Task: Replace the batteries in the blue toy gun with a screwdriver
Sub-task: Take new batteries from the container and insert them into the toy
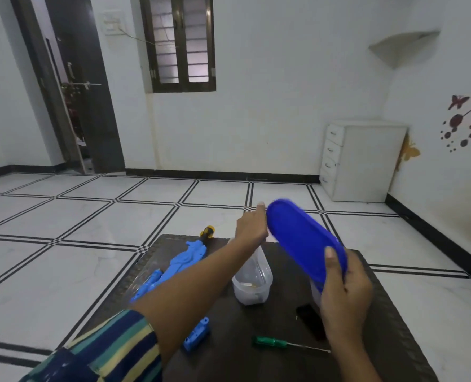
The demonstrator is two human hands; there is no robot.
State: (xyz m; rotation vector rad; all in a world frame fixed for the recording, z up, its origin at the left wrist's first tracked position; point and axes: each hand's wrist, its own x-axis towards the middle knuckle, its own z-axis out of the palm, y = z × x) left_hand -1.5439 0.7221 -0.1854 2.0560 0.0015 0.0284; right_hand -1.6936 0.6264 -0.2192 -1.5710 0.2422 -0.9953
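The blue toy gun [186, 259] lies on the dark table [278, 326] at the left, its yellow-black muzzle pointing away; my left forearm crosses over its middle. A small blue cover piece [197, 333] lies near the front. A green-handled screwdriver [272, 342] rests on the table in front of me. My right hand [344, 296] grips the near end of a blue oval lid [303, 241], held tilted above the table. My left hand [252, 226] touches the lid's far end. A clear plastic container [252, 279] stands open below, with small items inside.
A black flat object [310, 318] lies on the table partly behind my right hand. A white drawer cabinet [363, 159] stands in the far right corner. Tiled floor surrounds the table. A dark door is at the back left.
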